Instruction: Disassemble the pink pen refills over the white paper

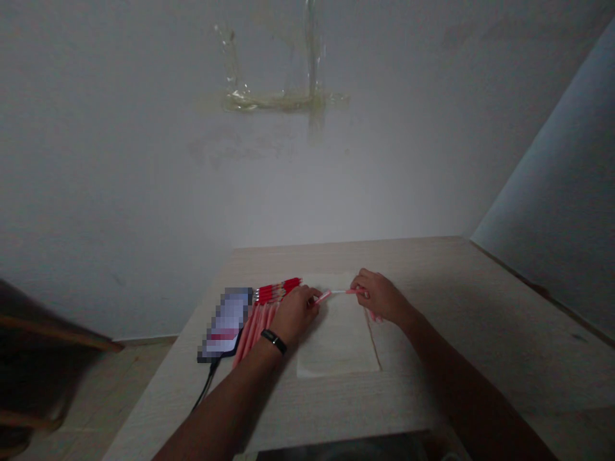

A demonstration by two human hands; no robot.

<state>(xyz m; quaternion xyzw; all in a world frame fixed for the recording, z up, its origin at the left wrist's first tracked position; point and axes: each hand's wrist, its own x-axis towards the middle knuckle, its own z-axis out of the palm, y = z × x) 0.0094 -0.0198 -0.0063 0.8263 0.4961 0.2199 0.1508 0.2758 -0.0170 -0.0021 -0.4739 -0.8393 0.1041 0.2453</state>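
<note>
Our bare forearms (216, 406) lie nearest in the head view, ending in a left hand (298, 310) and a right hand (379, 296), each pinching a pink end of one slim pen-like piece (323, 297) over a pale, flat sheet (336, 339). We judge it light, stiff and slick, its thin white middle likeliest to bend, so we'd hold the pink ends. Smooth pink tubes (247, 333) and red pens (273, 293) lie on the wood-grained table (432, 269).
</note>
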